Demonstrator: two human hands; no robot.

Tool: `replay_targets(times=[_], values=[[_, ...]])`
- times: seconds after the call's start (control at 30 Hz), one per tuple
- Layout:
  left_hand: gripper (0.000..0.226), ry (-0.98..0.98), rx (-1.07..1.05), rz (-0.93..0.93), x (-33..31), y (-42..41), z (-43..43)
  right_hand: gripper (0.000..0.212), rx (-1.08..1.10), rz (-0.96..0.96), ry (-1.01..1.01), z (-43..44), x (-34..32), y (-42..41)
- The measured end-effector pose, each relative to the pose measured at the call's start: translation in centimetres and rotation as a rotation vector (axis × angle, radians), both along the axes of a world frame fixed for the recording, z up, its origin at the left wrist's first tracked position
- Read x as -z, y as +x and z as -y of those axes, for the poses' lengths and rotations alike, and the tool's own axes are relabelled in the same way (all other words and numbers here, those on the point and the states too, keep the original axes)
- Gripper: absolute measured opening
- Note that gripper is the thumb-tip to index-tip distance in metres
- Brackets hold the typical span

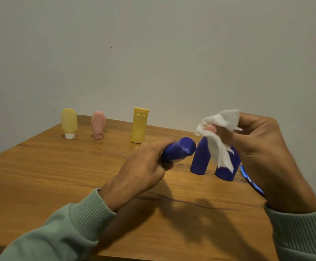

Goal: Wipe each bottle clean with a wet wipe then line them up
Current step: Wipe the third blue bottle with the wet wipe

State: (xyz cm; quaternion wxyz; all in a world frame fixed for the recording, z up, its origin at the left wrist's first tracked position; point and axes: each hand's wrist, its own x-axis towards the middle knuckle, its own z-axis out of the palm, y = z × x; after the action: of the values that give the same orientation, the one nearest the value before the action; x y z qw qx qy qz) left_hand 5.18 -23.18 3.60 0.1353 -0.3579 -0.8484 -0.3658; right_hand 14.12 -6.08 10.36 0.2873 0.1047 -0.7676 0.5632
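My left hand point(146, 166) grips a blue bottle point(179, 150) above the table, tilted with its flat end pointing up and right. My right hand point(260, 147) pinches a crumpled white wet wipe point(219, 132) just right of that bottle, not touching it. Two more blue bottles point(200, 159) point(227, 171) stand upright behind the wipe, partly hidden by it. A tall yellow bottle point(139, 126), a pink tube point(98, 125) and a pale yellow tube point(69, 123) stand in a row along the far edge.
The wooden table point(59, 176) ends at a plain wall behind the row. A blue wipe packet point(250, 180) lies flat at the right, mostly hidden by my right hand. Green sleeves cover both forearms.
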Motion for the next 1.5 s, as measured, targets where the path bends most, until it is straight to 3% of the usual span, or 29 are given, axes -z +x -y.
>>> replay_targets(times=[0.13,0.27,0.43,0.6,0.77,0.97,1.2,1.37,1.5], values=[[0.050,0.012,-0.008,-0.005,0.2,0.0,0.1,0.020,0.021,0.009,0.262,1.3,1.0,-0.7],[0.044,0.005,-0.024,-0.028,0.2,-0.2,0.1,0.028,0.078,-0.046,0.422,1.4,1.1,-1.0],[0.049,-0.040,-0.010,-0.006,0.2,0.1,-0.2,0.020,0.111,-0.077,0.365,0.8,0.8,-0.9],[0.049,-0.037,-0.024,-0.015,0.1,0.0,0.0,0.016,0.072,-0.030,0.466,0.9,0.6,-0.7],[0.047,-0.065,-0.018,-0.014,0.2,0.5,-0.3,0.015,0.113,-0.037,0.346,0.4,0.9,-0.9],[0.043,-0.027,-0.020,-0.019,0.1,0.3,-0.1,0.012,0.024,-0.005,0.484,0.7,0.6,-0.6],[0.045,-0.046,0.010,-0.005,0.2,0.4,-0.2,0.012,0.130,-0.012,0.303,-1.4,0.1,-0.4],[0.044,-0.063,-0.003,-0.031,0.2,0.4,-0.2,0.020,0.022,0.000,0.214,-1.4,-0.7,0.5],[0.045,-0.067,-0.001,-0.086,0.4,0.5,0.0,0.011,-0.086,0.059,0.351,-0.1,-0.1,0.3]])
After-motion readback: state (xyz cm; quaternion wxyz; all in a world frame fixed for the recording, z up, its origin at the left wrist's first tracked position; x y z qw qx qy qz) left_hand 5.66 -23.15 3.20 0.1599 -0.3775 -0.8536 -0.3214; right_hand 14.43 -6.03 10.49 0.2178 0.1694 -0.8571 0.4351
